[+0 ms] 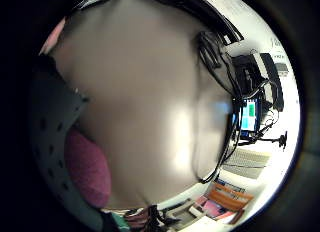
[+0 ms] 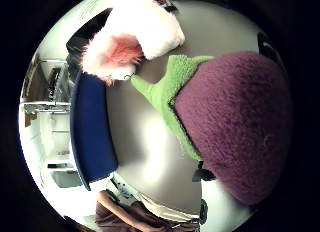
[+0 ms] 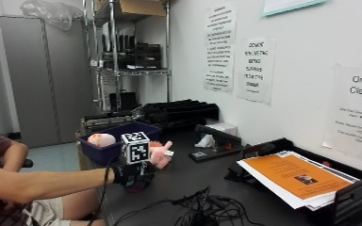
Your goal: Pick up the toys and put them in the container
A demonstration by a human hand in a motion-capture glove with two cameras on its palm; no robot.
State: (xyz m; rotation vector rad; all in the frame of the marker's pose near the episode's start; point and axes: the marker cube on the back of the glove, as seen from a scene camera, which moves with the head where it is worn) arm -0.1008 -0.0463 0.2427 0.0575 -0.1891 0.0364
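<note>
My forearm reaches out level from my body over the dark table (image 3: 187,181), and my gloved right hand (image 3: 138,168) hangs above the near part of it, just in front of the blue container (image 3: 109,149). My fingers curl round a plush toy (image 2: 235,127) with a purple body and a green leafy top; in the thumb-side palm view it fills much of the picture, pressed close against my palm, its green end pointing toward the container. In the outside view only a dark bit of it shows under my glove, so I cannot tell how far it stands off the table.

A second toy, white and pink and fluffy (image 2: 134,39), sits at the container's rim; from the outside view a pale pink rounded part of it shows above the blue wall, and I cannot tell whether it lies fully inside. The container stands on the table's near corner, just beyond my hand, its blue wall between me and the fluffy toy.

Farther along the table a tangle of black cables (image 3: 196,207) lies near the front edge, a black tray with an orange sheet and white papers (image 3: 297,176) stands by the wall, and stacked black trays (image 3: 178,112) sit behind the container
</note>
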